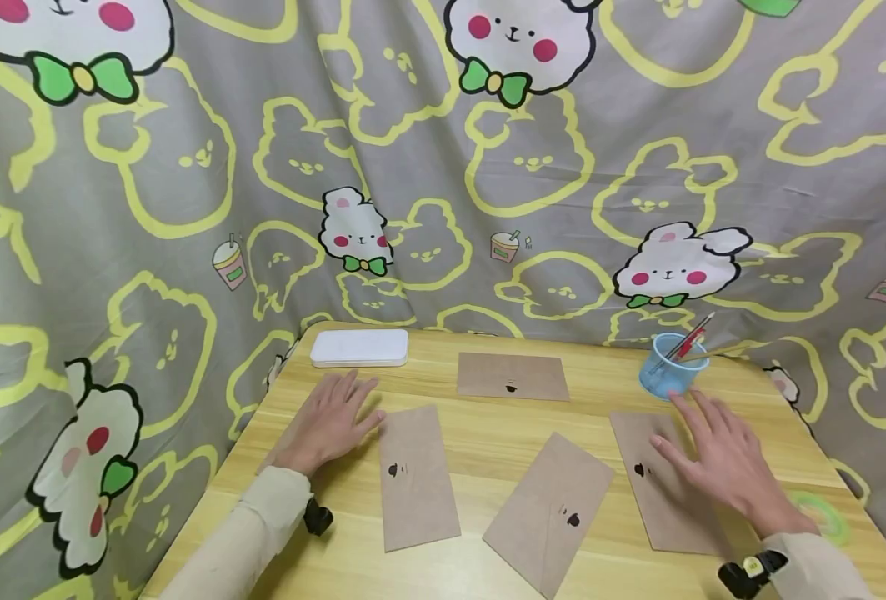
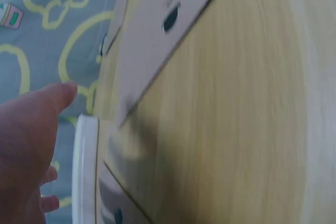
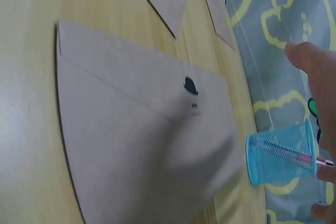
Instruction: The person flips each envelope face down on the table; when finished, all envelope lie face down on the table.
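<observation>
Several flat brown envelopes with small black printed marks lie on the wooden table. My left hand (image 1: 333, 425) is held with fingers spread, beside the left envelope (image 1: 418, 483) and in front of a white flat case (image 1: 360, 347). It holds nothing, and its shadow falls on the tabletop in the left wrist view. Over the right envelope (image 3: 131, 129) my right hand (image 1: 728, 458) hovers, fingers apart and nothing held, casting a shadow on it. Its fingertips point towards a blue mesh pen cup (image 1: 668, 379). A slanted envelope (image 1: 551, 508) lies between the hands; another envelope (image 1: 513, 377) lies farther back.
The pen cup holds thin sticks and a red item. A translucent green ring (image 1: 825, 517) lies by the right wrist. A grey curtain (image 1: 427, 150) with cartoon prints hangs behind and at both sides of the table (image 1: 480, 458).
</observation>
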Demonstrator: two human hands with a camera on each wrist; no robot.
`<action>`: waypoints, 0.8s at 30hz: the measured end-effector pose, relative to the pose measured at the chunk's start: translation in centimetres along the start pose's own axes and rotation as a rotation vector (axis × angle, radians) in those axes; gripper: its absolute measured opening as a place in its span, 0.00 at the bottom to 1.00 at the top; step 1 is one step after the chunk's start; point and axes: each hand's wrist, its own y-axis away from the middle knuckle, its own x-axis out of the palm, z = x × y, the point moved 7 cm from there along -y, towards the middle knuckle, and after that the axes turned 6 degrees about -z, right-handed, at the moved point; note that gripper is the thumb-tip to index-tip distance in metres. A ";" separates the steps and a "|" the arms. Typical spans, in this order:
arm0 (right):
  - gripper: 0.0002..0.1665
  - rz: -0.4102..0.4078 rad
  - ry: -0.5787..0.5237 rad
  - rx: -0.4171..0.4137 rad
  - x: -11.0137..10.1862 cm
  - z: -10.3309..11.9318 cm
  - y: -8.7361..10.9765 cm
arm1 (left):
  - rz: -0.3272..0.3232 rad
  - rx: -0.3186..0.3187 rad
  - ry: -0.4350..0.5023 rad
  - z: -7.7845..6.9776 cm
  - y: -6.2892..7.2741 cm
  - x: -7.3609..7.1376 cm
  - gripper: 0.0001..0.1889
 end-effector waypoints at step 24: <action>0.43 0.031 -0.389 0.156 0.2 5.3 3.4 | 0.109 0.101 0.156 -9.3 -1.2 1.8 0.31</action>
